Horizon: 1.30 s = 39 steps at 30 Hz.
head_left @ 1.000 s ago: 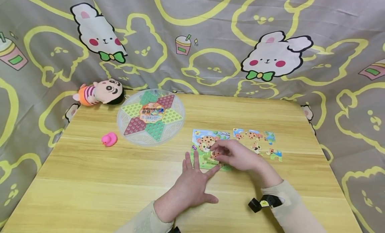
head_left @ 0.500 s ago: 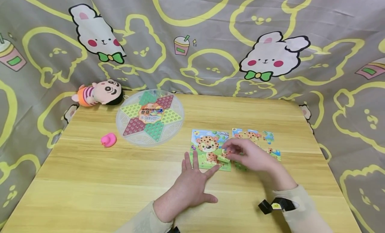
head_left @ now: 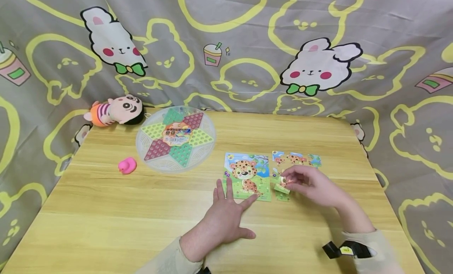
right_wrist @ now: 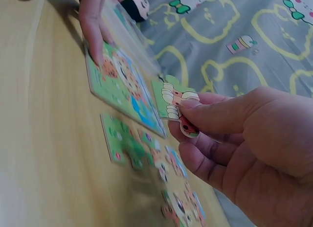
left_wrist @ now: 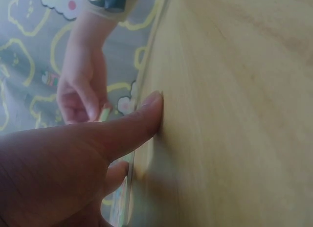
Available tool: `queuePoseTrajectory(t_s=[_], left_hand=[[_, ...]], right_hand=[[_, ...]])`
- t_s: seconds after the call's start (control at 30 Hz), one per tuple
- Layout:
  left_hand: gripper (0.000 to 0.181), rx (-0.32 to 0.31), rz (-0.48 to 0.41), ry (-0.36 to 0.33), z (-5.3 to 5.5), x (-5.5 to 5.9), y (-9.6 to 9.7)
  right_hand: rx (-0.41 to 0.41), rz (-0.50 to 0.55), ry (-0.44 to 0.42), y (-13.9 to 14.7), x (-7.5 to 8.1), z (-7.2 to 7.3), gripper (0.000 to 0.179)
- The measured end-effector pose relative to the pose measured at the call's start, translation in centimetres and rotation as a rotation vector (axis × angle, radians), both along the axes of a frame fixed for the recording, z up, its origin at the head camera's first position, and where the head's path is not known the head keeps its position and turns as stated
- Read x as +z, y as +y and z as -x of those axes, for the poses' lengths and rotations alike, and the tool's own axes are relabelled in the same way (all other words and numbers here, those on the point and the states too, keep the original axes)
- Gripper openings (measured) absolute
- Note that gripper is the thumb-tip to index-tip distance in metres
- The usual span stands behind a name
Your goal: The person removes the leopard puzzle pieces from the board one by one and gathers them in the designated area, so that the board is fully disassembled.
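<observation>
My right hand (head_left: pixel 318 186) pinches a jigsaw puzzle piece (right_wrist: pixel 166 101) between thumb and fingers, held above the table. Green ground and white paws show on that piece in the right wrist view. Below it lie several loose puzzle pieces (right_wrist: pixel 118 139), partly covered by the hand in the head view. Left of them sits a square leopard picture board (head_left: pixel 263 183), showing a spotted cub on grass. With fingers spread, my left hand (head_left: pixel 224 217) rests at the board's lower edge, its fingertips touching the picture. The left wrist view shows mostly its thumb (left_wrist: pixel 132 126).
A round board with a coloured star (head_left: pixel 175 139) lies left of the picture board. Further left are a pink rubber duck (head_left: pixel 127 165) and a plush doll (head_left: pixel 116 110). A patterned curtain (head_left: pixel 247 42) hangs behind the wooden table (head_left: pixel 106 215).
My right hand has moved right with the puzzle piece, from over the leopard picture to above the loose pieces. My left hand has stayed put.
</observation>
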<state>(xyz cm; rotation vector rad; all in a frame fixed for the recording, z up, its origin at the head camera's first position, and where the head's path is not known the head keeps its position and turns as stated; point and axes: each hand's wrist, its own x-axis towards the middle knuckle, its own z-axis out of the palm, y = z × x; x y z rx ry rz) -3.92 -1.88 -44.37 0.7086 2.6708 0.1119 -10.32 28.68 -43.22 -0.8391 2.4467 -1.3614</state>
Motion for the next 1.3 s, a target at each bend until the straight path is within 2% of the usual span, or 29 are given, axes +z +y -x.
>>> queuePoseTrajectory(t_s=[0.2,0.53,0.77,1.0,1.3], left_hand=[[0.109,0.002,0.000,0.001,-0.1,-0.1,0.0],[0.109,0.008,-0.005,-0.011,-0.1,-0.1,-0.1],[0.110,0.008,-0.010,-0.007,-0.1,-0.2,-0.2],[0.110,0.010,-0.005,-0.009,-0.2,-0.1,-0.1],[0.109,0.002,-0.006,0.000,0.0,-0.2,-0.1]], right_hand=[[-0.024,0.000,0.001,2.2,-0.1,-1.0,0.026],[-0.038,-0.095,-0.032,5.2,-1.0,-2.3,0.027],[-0.032,-0.131,-0.014,5.7,-1.5,-2.6,0.028],[-0.092,-0.208,0.107,5.2,-2.1,-2.7,0.023],[-0.147,-0.283,0.098,5.2,-2.1,-2.7,0.018]])
